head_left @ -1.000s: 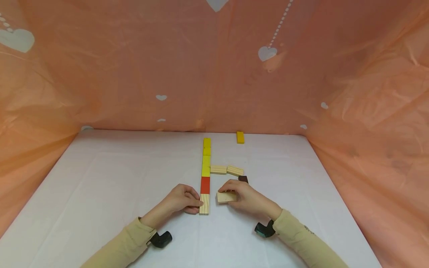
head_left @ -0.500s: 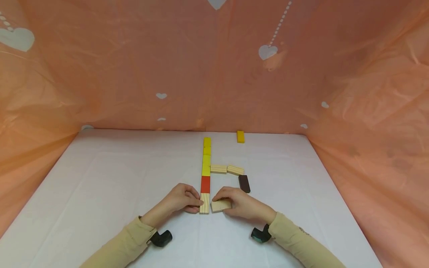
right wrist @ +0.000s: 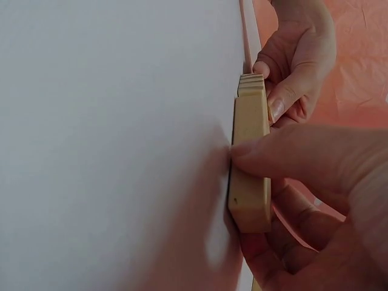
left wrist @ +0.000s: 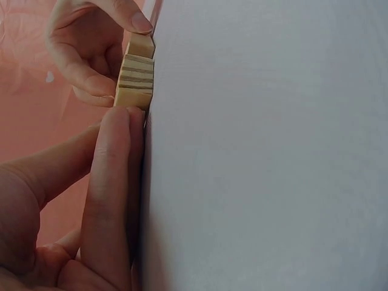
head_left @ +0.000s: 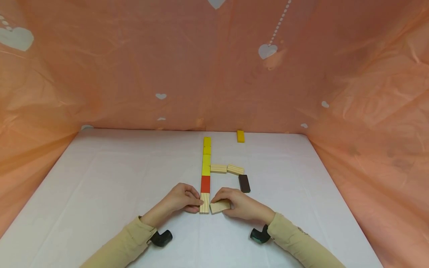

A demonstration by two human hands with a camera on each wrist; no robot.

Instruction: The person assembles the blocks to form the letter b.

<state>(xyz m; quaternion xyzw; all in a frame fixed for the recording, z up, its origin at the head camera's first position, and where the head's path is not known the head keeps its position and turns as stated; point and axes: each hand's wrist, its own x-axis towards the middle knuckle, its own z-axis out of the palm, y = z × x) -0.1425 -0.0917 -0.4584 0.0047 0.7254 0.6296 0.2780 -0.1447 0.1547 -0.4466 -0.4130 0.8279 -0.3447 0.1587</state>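
A straight column of flat blocks runs away from me: a plain wooden block [head_left: 204, 208] nearest, then a red block [head_left: 205, 184], then yellow blocks [head_left: 206, 164]. My left hand [head_left: 182, 198] touches the left side of that nearest block, its thumb at the top edge. My right hand [head_left: 242, 203] pinches another plain wooden block [right wrist: 250, 167] between thumb and fingers. This one lies slightly tilted, its left end right at the nearest block's right side. Two light wooden blocks [head_left: 218, 169] branch right from the column, and a dark brown block [head_left: 244, 183] follows them at an angle.
A lone yellow block [head_left: 240, 136] lies at the back edge of the white table [head_left: 140, 163]. Orange sheeting with white hearts [head_left: 214, 74] hangs behind and at both sides. A black device [head_left: 161, 238] sits at each wrist.
My right hand has brought its wooden block left and nearer to me, up to the column's near end, uncovering the dark brown block. My left hand has stayed in place.
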